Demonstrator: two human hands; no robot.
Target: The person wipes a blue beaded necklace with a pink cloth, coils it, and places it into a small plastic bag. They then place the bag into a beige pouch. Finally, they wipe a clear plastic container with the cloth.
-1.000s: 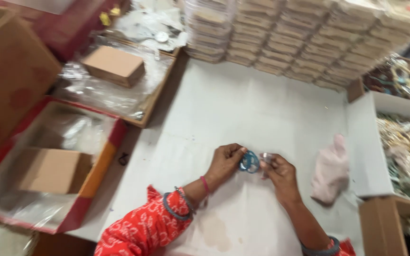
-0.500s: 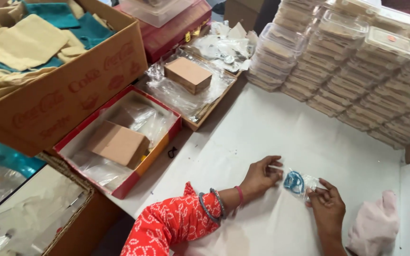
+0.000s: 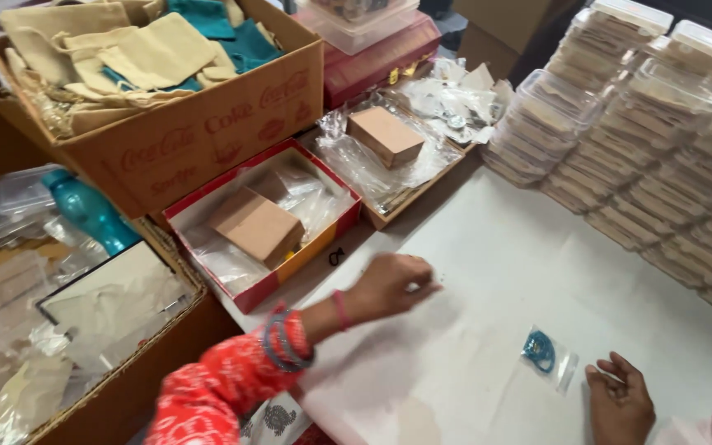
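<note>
Clear plastic now lies alone on the white tabletop (image 3: pixel 488 264): the small transparent pouch with blue bangles inside (image 3: pixel 547 356) rests flat toward the near right, and neither hand holds it. Half a second ago both hands pinched its edges; a second ago they worked it between their fingers. Now the left hand (image 3: pixel 389 286) has let go and swung off to the left, loosely curled with nothing in it, its fingertips hovering over the table's left edge near the red shallow cardboard tray (image 3: pixel 335 231) that holds clear film and a plain brown cardboard box (image 3: pixel 255 224). The right hand (image 3: pixel 624 401) rests open on the table just beside the pouch's near right corner, apart from it as far as I can tell. To my eye the pouch is done with and set down, and the left hand is heading toward the trays of film and boxes. Stacks of lidded clear plastic containers (image 3: pixel 661 107) fill the far right
</note>
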